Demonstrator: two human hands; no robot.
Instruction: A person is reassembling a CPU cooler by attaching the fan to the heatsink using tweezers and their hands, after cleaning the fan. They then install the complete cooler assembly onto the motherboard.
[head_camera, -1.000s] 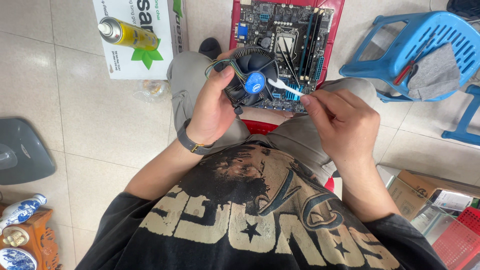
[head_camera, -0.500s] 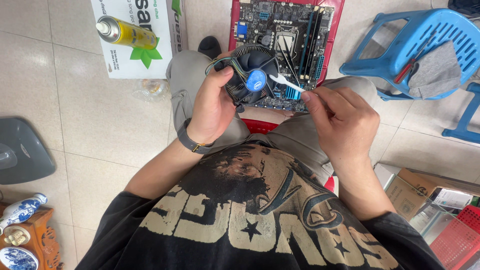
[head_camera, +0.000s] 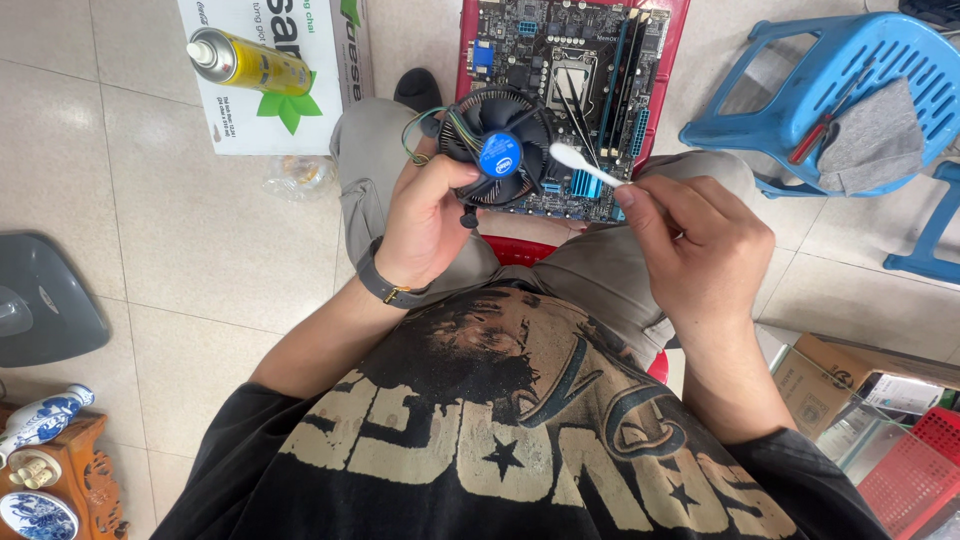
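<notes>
Both hands work above the motherboard (head_camera: 560, 60): left hand (head_camera: 425, 225) grips the black cooler fan (head_camera: 497, 145) by its edge, right hand (head_camera: 700, 250) pinches a white cotton swab (head_camera: 585, 165) beside the fan's blue hub.

Compared with a second ago, the right hand (head_camera: 700, 240) is drawing the cotton swab (head_camera: 585, 165) slightly back from the blue hub of the cooler fan (head_camera: 497, 147), while the left hand (head_camera: 425, 225) is tilting that fan a little further upward.
</notes>
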